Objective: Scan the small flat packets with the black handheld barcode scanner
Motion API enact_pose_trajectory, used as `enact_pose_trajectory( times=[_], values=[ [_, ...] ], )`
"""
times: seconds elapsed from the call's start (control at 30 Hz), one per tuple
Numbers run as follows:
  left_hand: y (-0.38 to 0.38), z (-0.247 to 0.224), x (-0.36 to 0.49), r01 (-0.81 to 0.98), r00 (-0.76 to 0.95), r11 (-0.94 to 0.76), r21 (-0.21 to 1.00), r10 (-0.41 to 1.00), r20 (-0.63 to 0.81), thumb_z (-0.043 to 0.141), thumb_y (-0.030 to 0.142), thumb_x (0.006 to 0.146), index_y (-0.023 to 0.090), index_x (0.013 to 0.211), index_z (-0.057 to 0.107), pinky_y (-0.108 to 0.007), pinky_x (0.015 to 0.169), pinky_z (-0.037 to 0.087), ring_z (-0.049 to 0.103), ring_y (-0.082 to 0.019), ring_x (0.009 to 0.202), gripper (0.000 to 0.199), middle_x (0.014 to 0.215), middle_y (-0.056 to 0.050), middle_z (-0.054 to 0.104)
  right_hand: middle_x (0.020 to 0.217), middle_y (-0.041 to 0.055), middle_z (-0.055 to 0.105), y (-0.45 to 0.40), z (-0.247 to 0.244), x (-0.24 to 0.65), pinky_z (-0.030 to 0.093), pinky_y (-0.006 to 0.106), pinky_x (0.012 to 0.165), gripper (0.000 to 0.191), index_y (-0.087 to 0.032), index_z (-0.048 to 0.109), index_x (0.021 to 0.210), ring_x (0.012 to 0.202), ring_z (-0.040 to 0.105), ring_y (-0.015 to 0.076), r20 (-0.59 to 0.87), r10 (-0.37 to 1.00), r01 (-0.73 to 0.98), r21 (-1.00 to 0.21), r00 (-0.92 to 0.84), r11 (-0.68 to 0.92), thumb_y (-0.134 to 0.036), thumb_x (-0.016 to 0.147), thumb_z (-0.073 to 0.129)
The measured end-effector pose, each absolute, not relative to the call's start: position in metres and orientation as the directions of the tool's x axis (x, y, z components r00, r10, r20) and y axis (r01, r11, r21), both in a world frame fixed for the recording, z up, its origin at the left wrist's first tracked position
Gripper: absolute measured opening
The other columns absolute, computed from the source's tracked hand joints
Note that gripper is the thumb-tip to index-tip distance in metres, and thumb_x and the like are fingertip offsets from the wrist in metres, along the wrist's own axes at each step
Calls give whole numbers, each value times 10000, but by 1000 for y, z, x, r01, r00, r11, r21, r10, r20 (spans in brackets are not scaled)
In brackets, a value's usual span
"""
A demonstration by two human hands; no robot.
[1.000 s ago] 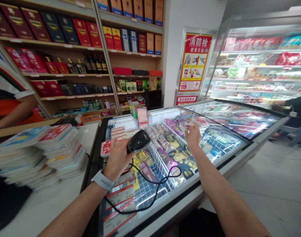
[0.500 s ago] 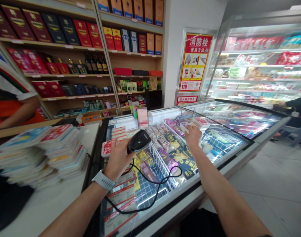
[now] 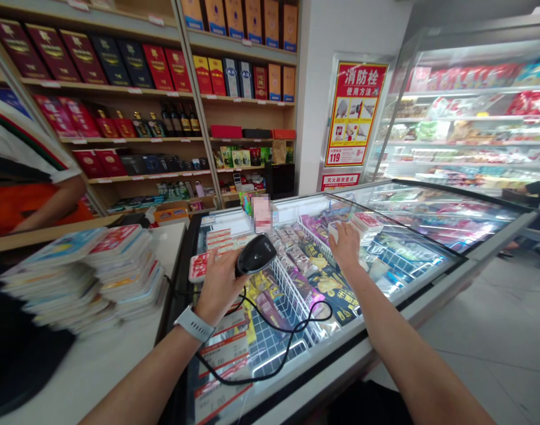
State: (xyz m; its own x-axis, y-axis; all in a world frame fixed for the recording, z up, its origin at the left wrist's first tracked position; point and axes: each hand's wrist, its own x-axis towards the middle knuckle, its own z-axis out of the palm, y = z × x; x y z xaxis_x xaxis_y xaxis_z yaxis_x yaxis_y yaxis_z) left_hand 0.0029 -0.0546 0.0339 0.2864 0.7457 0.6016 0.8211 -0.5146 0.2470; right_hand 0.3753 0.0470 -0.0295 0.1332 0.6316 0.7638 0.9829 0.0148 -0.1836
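Along the far left edge, a co-worker's orange apron (image 3: 30, 206) under a striped shirt, cut off by the frame. Behind it, wooden shelves (image 3: 132, 140) lined with red and navy gift boxes (image 3: 119, 62) and a row of bottles (image 3: 176, 121). Lower down, a white desk (image 3: 92, 372) carrying two leaning stacks of flat packets (image 3: 126, 274), blurred at their near edges, and a dark shape in the corner, too smeared to name.

Next, the left hand (image 3: 219, 286), clenched around a black barcode scanner (image 3: 255, 255), with a grey watch (image 3: 193, 324) on the wrist and a black cord (image 3: 270, 366) looping down across the freezer glass. Just beside those fingers, a red-topped packet (image 3: 199, 267), either pinched or merely lying there; impossible to tell.

Further right, above a wire basket (image 3: 291, 295) crammed with snack packets (image 3: 323, 289), the right hand (image 3: 346, 248), fingers closed on a pale packet (image 3: 336, 231), with more red-labelled packets (image 3: 365, 222) just beyond.

Two stacks out on the desk, many packets left in the freezer (image 3: 411, 289); how many remain unhandled, unclear.

At the back, a red fire-hydrant poster (image 3: 356, 115) and a bright display fridge (image 3: 464, 118); at the far right edge, another person's arm (image 3: 539, 192).
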Motion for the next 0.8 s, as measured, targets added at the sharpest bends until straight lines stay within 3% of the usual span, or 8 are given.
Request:
enact_pose_trajectory(
  times=[0.43,0.8],
  values=[
    [-62,40,6,802,284,-525,284,754,592,579,179,830,201,1135,597,-531,1109,251,624,-261,1083,306,1126,-79,699,1418,199,476,39,-26,316,316,489,1103,538,-74,493,1358,1370,346,326,702,698,955,-87,-143,284,-412,947,412],
    [-64,42,9,778,281,-548,307,741,610,625,150,795,222,1121,615,-509,1081,299,629,-256,1053,333,1104,-54,705,1405,171,505,29,-21,243,349,492,1109,517,-131,456,1388,1348,407,290,534,665,739,-105,-523,666,-306,905,514]
  ],
)
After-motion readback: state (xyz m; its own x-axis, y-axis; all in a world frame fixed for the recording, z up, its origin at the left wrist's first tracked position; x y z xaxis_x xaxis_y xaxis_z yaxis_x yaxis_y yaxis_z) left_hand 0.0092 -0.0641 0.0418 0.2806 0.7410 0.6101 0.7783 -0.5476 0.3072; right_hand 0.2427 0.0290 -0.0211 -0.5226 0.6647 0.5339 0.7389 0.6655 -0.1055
